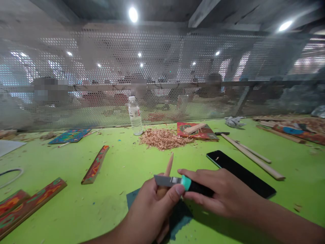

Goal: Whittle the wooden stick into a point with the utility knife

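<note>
Behind the lime-green desk (68,210) stands a perforated screen (109,76); 2 large lights (133,15) glow at the grey ceiling (162,12).

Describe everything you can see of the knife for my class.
The knife has a flat, grey, metal-looking blade, a turquoise collar and a black handle, partly hidden by the fingers. It is held nearly level, blade pointing left across the tapered wooden stick. The right hand grips the handle, while the thumb of the left hand appears to press beside the collar.
</note>
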### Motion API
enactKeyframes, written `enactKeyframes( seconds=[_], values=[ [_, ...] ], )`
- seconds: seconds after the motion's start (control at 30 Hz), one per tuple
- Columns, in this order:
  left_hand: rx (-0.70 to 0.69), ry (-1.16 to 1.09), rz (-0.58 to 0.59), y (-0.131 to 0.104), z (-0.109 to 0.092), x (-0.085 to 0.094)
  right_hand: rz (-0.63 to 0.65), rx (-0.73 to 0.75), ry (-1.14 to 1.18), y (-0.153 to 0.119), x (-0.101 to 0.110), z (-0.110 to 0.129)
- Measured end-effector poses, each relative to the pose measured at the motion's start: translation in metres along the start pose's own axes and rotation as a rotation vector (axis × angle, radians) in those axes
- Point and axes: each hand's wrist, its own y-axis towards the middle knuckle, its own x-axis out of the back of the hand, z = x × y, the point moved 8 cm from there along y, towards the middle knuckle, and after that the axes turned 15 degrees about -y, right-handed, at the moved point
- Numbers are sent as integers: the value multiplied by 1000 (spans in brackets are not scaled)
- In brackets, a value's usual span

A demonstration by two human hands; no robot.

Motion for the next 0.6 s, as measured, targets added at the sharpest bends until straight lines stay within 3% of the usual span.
enactKeyframes(
  seconds=[0.2,0.5,0.6],
  values=[
    [5,-42,47,1,1,-5,-10,6,-26,-2,1,4],
    [27,23,-69,4,3,2,-76,-93,-181,-6,3,10],
    [38,-17,-81,4,4,2,-184,-172,-160,-9,11,0]
  ],
)
